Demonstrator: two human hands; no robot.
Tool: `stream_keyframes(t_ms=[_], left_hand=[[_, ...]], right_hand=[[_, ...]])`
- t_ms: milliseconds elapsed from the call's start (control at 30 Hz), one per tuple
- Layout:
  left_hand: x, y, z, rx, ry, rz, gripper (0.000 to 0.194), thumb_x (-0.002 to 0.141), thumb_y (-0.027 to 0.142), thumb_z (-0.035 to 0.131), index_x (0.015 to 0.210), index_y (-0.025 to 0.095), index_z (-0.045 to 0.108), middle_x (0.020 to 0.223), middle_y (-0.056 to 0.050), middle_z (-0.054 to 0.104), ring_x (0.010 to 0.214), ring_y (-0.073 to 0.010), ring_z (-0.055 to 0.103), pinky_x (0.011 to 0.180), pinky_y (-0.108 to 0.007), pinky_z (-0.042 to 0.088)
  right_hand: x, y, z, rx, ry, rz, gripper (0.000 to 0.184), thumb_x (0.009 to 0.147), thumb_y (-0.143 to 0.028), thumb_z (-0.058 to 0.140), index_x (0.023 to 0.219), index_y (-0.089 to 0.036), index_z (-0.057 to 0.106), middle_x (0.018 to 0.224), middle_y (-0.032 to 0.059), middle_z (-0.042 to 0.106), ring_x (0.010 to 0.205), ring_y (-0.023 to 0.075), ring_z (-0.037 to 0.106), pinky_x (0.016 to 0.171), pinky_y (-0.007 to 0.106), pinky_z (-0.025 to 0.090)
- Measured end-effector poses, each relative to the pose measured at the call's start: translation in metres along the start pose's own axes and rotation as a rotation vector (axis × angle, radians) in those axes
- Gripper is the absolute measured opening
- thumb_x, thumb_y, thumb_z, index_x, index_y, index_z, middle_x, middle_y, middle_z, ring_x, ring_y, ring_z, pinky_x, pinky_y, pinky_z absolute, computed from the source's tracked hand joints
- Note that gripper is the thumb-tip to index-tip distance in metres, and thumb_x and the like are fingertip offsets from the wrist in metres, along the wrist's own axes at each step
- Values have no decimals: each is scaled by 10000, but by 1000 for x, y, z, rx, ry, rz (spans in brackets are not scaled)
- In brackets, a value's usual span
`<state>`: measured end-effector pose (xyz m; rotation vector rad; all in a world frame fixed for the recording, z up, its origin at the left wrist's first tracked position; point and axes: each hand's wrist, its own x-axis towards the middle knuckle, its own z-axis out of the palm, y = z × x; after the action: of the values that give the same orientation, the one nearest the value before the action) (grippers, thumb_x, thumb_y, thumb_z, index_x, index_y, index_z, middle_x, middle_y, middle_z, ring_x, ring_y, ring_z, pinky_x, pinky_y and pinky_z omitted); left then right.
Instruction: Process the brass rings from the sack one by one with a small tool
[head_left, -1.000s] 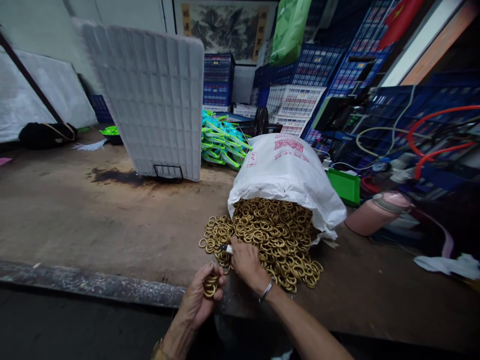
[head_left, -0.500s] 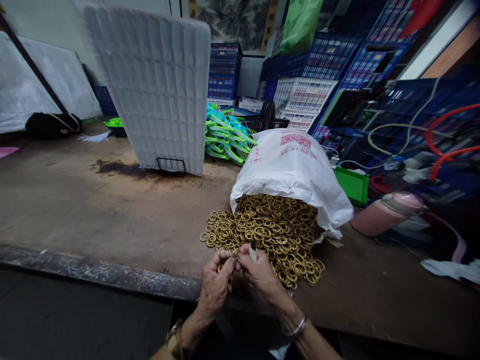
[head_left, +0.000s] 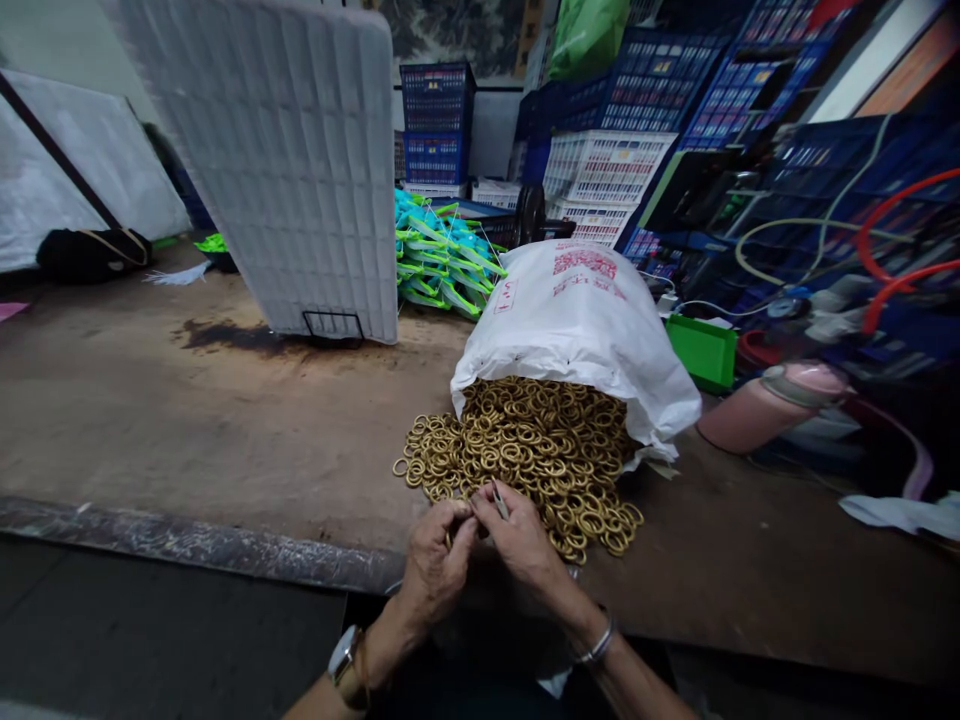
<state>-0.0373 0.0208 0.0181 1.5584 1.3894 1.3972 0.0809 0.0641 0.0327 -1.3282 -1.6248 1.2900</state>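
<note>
My left hand (head_left: 435,560) is curled closed at the table's front edge, around brass-coloured rings (head_left: 449,538) that are mostly hidden by its fingers. Against its fingertips press the thumb and fingers of my right hand (head_left: 521,540), which is also closed. A slim tool (head_left: 499,501), pale with a dark tip, sticks up from my right hand; its exact kind cannot be made out. Just beyond both hands lies a heap of loose brass-coloured rings (head_left: 525,440). They spill from the mouth of a white woven sack (head_left: 562,315) lying on its side with red print.
A white ribbed panel (head_left: 300,180) stands upright in a black wire holder on the table (head_left: 187,420). Behind it lie green and blue plastic pieces (head_left: 450,260). To the right are a green tray (head_left: 701,352) and a pink bottle (head_left: 772,408). Crates (head_left: 607,165) are stacked behind.
My right hand came from the ring heap to meet my left hand, tool still held. My left hand turned and moved up and right. The view shifted slightly.
</note>
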Motion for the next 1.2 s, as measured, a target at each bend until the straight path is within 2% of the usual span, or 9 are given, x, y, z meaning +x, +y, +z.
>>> stream_keyframes(t_ms=[133,433,667,800,1000,1200], left_hand=[[3,10,1,-174,-69,-152,142,792,235,492,780,172,619,702,-19,610,662,-141,545,656,-231,422],[4,13,7,-400,-99,-446,211,762,365,538,675,176,508,556,40,480,468,-76,414,476,-182,353],[0,14,7,-432,-102,-465,243,761,401,530,683,176,485,570,48,469,417,-47,366,406,-162,303],[0,13,5,-440,-65,-495,257,744,422,548,693,181,477,529,62,453,397,-48,363,395,-159,306],[1,21,4,-497,-55,-545,269,708,424,589,696,185,466,496,79,431,372,-41,335,387,-160,293],[0,24,4,-481,-30,-517,250,697,405,601,678,183,489,480,78,424,382,-48,334,402,-171,288]], right_hand=[[0,3,-2,59,-22,15,300,761,-459,468,655,-178,466,581,-52,415,539,86,382,512,202,337],[-2,6,-4,118,-21,30,314,748,-474,485,651,-175,479,560,-45,442,532,89,393,501,201,344],[-4,7,-7,128,-32,6,326,800,-469,418,668,-177,476,542,-46,438,521,92,408,524,207,352],[-9,4,-10,-84,58,-45,308,834,-413,358,662,-186,475,544,-41,426,531,104,408,542,213,338],[-19,1,-6,-474,-5,-159,153,771,-187,370,666,-194,481,576,-13,502,533,112,423,523,210,275],[-19,4,-2,-601,-4,-173,210,671,-53,357,728,-195,502,603,-4,553,543,119,453,531,219,243]])
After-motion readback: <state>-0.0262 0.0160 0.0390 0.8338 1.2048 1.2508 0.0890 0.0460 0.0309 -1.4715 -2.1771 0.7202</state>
